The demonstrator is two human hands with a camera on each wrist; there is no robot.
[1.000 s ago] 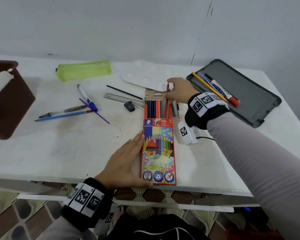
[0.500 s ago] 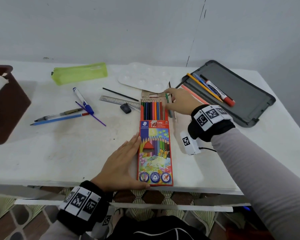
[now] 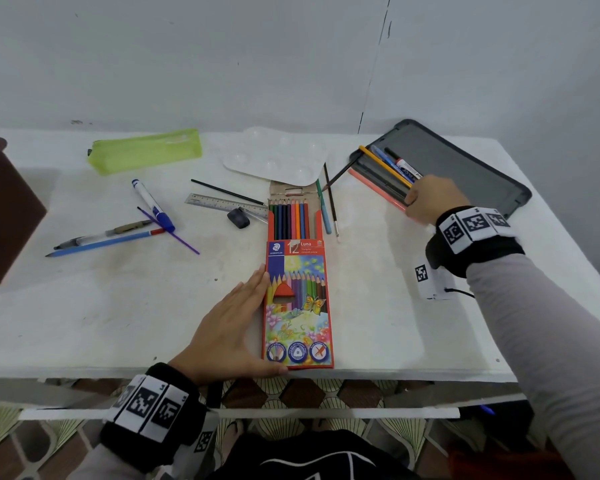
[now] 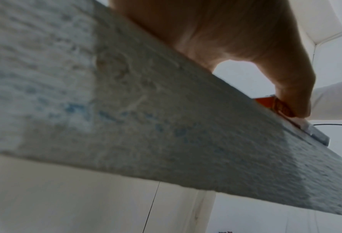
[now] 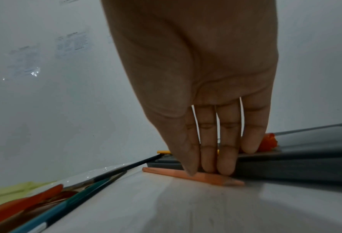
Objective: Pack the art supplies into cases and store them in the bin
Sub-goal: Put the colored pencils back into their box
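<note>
An orange coloured-pencil box (image 3: 298, 306) lies open at the table's front edge, with several pencils showing at its far end. My left hand (image 3: 236, 323) lies flat against the box's left side, fingers straight, and the thumb presses its near end (image 4: 281, 107). My right hand (image 3: 426, 199) is at the near left corner of the open dark grey case (image 3: 465, 168). Its straight fingertips (image 5: 225, 170) and thumb touch a salmon pencil (image 5: 212, 177) lying on the table against the case. A yellow pencil (image 3: 383, 164) and a white marker (image 3: 407, 168) lie in the case.
A brown bin (image 3: 4, 216) stands at the far left and a green zip pouch (image 3: 146, 152) at the back. Loose on the table are a blue marker (image 3: 153, 204), pens (image 3: 101, 237), ruler (image 3: 219, 204), white palette (image 3: 278, 157), teal pencil (image 3: 324, 209) and brush (image 3: 331, 202).
My right hand left the open end of the pencil box and moved right to the salmon pencil beside the dark case. The left hand stayed on the box.
</note>
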